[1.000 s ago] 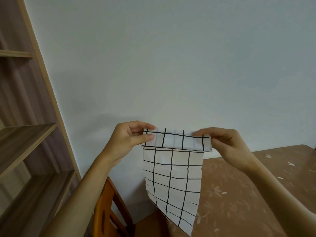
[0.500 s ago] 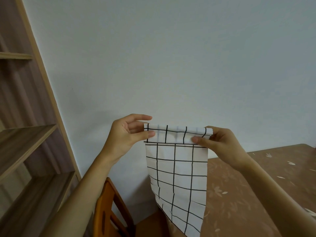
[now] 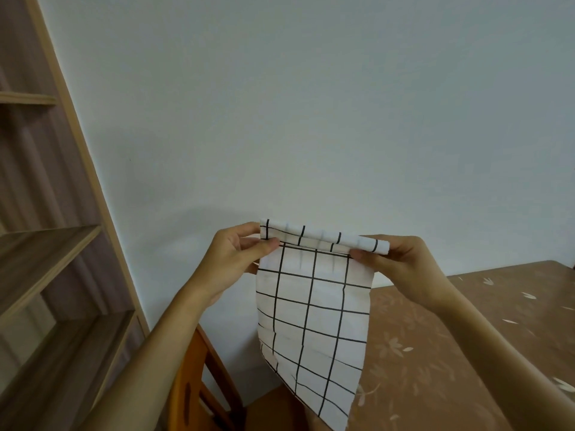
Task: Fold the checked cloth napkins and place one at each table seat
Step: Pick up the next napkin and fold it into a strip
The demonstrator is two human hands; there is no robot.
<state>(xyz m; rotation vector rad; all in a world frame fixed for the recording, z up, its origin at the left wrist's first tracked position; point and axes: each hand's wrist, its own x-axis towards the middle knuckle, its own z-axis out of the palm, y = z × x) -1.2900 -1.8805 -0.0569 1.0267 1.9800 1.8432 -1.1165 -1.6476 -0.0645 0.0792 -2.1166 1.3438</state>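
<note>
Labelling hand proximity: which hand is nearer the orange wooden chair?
Left. The left hand pinches one top corner of the white black-checked cloth napkin, above the orange wooden chair. The right hand pinches the other corner, farther right, toward the brown flower-patterned table.

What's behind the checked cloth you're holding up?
Behind the checked napkin are the wall, the table and a wooden chair; the table's near corner is covered.

Single view, head-worn, wide-angle. Looks forward, tilted only slightly down: pale wall (image 3: 311, 104) fills upper half. Close range: forearms enter from near edge, left hand (image 3: 236, 259) and right hand (image 3: 401, 265) pinching checked napkin (image 3: 314, 306) just below centre. Shelf unit (image 3: 46, 244) slants along left edge; table (image 3: 466, 337) right; chair (image 3: 193, 384) near, bottom centre.
</note>
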